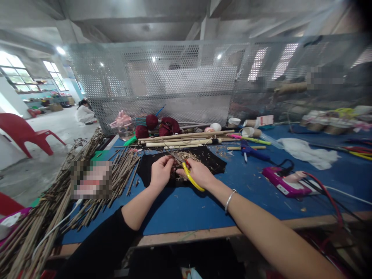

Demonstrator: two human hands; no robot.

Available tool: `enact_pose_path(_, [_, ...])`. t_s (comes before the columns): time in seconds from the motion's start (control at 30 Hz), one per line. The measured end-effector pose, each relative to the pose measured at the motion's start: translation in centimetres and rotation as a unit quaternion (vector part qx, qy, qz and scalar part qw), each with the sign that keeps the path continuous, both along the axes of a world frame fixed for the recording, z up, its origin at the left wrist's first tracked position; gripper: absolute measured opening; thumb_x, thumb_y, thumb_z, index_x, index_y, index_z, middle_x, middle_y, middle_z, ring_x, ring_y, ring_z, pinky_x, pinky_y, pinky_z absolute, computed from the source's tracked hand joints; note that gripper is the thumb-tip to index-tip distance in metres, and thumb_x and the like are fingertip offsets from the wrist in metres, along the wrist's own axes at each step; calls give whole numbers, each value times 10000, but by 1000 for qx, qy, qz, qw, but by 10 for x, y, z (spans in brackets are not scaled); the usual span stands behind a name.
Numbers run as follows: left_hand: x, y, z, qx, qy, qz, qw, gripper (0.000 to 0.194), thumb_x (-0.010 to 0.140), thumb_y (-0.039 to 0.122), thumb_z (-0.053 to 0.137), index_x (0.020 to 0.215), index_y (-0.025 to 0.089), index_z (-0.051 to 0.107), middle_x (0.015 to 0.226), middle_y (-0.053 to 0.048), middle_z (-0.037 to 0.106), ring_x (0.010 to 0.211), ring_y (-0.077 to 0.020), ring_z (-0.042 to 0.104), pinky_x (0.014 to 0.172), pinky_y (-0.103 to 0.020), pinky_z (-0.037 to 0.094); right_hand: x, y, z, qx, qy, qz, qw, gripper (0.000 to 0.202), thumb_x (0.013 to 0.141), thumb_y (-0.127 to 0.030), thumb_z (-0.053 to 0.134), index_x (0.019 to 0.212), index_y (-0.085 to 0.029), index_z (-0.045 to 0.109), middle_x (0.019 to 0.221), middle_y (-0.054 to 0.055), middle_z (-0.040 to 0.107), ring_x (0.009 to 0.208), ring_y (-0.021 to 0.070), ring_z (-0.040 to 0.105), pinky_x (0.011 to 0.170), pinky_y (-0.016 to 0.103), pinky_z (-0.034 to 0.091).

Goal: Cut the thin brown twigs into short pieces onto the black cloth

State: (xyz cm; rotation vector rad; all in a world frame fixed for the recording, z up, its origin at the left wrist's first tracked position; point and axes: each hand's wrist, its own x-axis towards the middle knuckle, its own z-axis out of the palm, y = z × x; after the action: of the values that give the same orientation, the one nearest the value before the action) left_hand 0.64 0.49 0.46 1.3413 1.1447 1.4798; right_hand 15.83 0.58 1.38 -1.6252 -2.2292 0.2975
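My right hand (196, 173) is closed on yellow-handled scissors (192, 179), whose blades point up and left toward my other hand. My left hand (161, 170) has its thumb and fingers pinched together close to the blades; what it holds is too small to name. Both hands are over a black cloth (216, 161) on the blue table (186, 217). A heap of small light-brown clippings (190, 155) lies on the cloth, just beyond and between the hands.
Bundled dry stems (122, 176) lie at left. Behind the cloth are long sticks (186, 142) and dark red yarn balls (152, 121). To the right are a blue glue gun (252, 152), a purple power strip (286, 184) with cables, and white plastic (308, 151). A person (85, 113) crouches far left.
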Motion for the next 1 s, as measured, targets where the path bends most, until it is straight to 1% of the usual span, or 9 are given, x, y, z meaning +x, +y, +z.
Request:
enact_pose_path(0.13, [0,3,-3,-14,-9,3,1000,241,710,330,550,811,128,636,687,-34,646,610,-128,586,554,-214,467,0,1,-3,2,-3,-2,1000,446,736,-625,457,863,-200,499,769,38,608,710,176,572,547,233,291])
enact_pose_path(0.23, [-1,4,-6,-15,-9,3,1000,214,710,305,540,796,129,627,690,-39,648,593,-123,581,559,-218,467,-2,0,-2,-2,-10,-13,1000,492,698,-618,515,934,-188,479,842,53,607,776,203,581,583,243,309])
enact_pose_path(0.33, [-2,4,-7,-2,14,9,1000,187,710,270,528,790,133,627,714,-50,658,601,-126,583,580,-223,467,-4,-4,1,-2,-3,-22,1000,525,659,-586,586,965,-175,467,905,66,590,842,213,574,626,247,330])
enact_pose_path(0.4, [-3,4,-7,7,30,12,999,178,710,258,520,784,138,629,732,-53,665,627,-133,590,598,-223,466,-5,-5,2,8,0,-23,1000,518,655,-564,605,965,-173,465,920,69,584,863,212,569,644,248,335])
enact_pose_path(0.47, [-2,3,-6,12,35,12,999,179,713,254,513,788,141,630,739,-54,667,646,-140,597,608,-225,465,-6,-5,1,16,2,-20,1000,506,669,-561,594,968,-174,462,916,68,586,854,208,571,639,247,335])
enact_pose_path(0.63, [-1,1,-4,22,38,17,999,202,725,270,504,810,145,638,732,-51,666,656,-149,598,612,-229,458,-7,-3,-5,17,-3,-21,1000,508,705,-610,521,956,-171,467,839,71,611,775,206,587,580,246,320])
enact_pose_path(0.87, [-7,2,-4,38,120,60,990,193,725,276,494,722,152,642,655,-23,650,596,-126,561,555,-196,414,-7,-3,-2,-2,-15,-32,999,519,697,-644,500,915,-173,511,817,73,624,767,211,595,560,243,310])
enact_pose_path(0.93, [-8,3,-6,34,131,60,989,196,726,286,497,699,153,639,634,-20,644,577,-122,558,540,-193,405,-7,-3,-2,-6,-16,-31,999,531,689,-660,491,896,-172,520,811,73,626,763,212,596,551,241,306])
enact_pose_path(1.0, [-9,4,-7,19,124,48,991,207,731,302,496,701,155,638,636,-21,646,568,-122,563,528,-193,405,-6,-3,-3,-8,-13,-24,1000,540,688,-676,473,876,-172,524,801,73,626,747,208,595,540,239,305])
